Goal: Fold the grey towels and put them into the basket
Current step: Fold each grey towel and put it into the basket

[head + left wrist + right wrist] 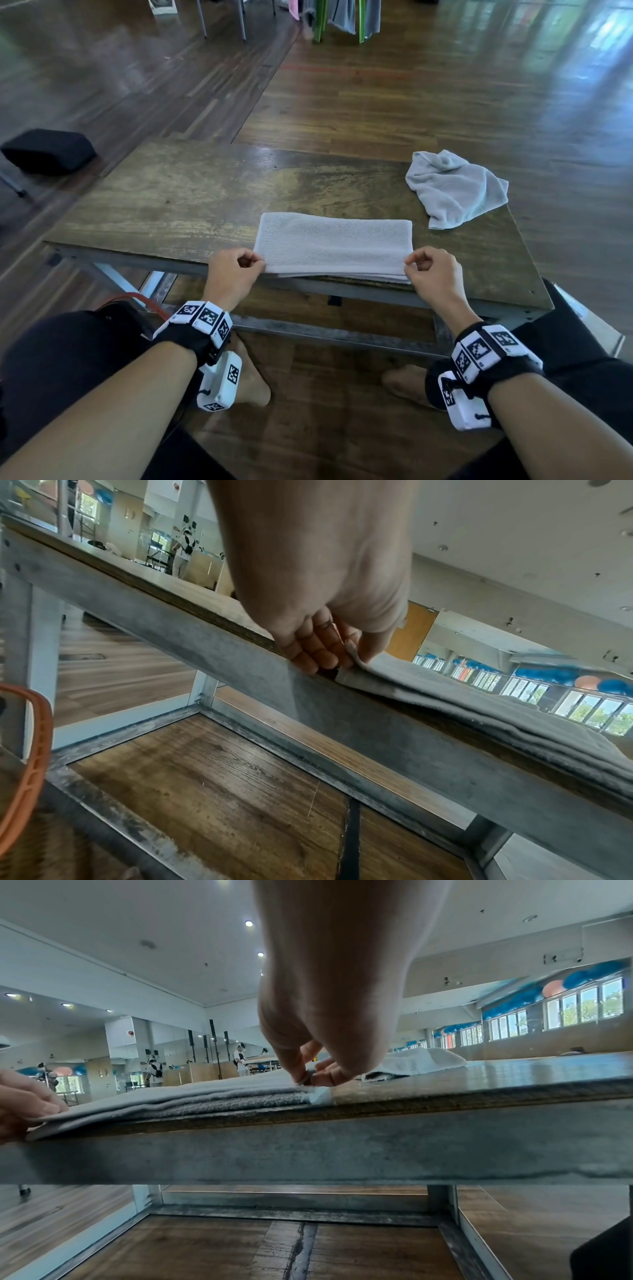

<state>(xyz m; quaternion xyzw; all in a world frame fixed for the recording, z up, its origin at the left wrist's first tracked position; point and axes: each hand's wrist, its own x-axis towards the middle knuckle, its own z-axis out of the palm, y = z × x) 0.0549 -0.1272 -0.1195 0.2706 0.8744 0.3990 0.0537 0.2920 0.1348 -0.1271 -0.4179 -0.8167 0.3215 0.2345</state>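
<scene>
Folded grey towel (334, 245): flat at near edge of table (178, 195), layers stacked. Left hand (233, 274) pinches its near-left corner; right hand (433, 274) pinches its near-right corner. Crumpled grey towel (454, 188): far right on table, well apart. Orange basket rim (29, 750): beside table frame.

Bare forearms — black wrist straps (191, 337) with white tag-printed blocks (479, 349); black trousers (58, 356), bare feet.

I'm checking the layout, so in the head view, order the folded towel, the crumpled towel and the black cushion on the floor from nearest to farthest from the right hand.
1. Folded towel: pinched by the right hand, near table edge.
2. Crumpled towel: far right of the table.
3. Black cushion: on the floor, far left.
</scene>
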